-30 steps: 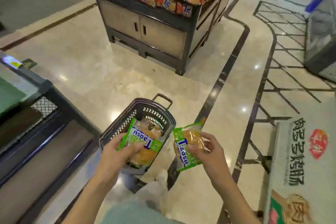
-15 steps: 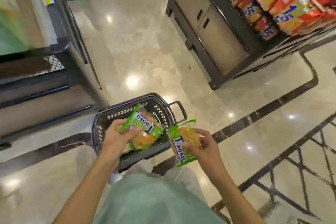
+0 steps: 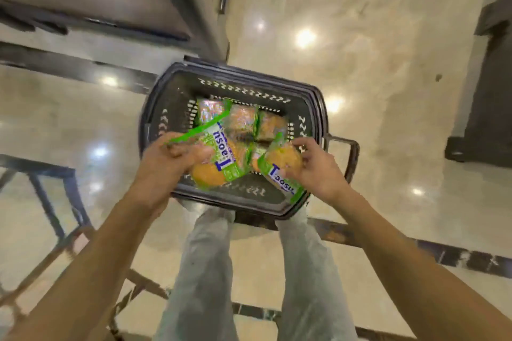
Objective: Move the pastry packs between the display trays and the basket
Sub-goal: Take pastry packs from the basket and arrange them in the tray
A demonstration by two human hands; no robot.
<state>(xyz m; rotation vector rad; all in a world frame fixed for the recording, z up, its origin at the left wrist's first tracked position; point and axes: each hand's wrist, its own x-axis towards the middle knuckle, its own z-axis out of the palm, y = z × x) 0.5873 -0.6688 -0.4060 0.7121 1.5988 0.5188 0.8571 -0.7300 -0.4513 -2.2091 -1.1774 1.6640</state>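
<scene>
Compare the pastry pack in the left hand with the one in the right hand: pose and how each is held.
The left pack lies broad and flat-on, gripped by the left hand at its left end. The right pack looks narrower and tilts diagonally, pinched at its right side by the right hand. Both have green wrappers with blue Taosu lettering and hang over the basket.

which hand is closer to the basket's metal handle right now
Right. The right hand holds a pastry pack just beside the handle; the left hand is across the basket, on its far side.
</scene>
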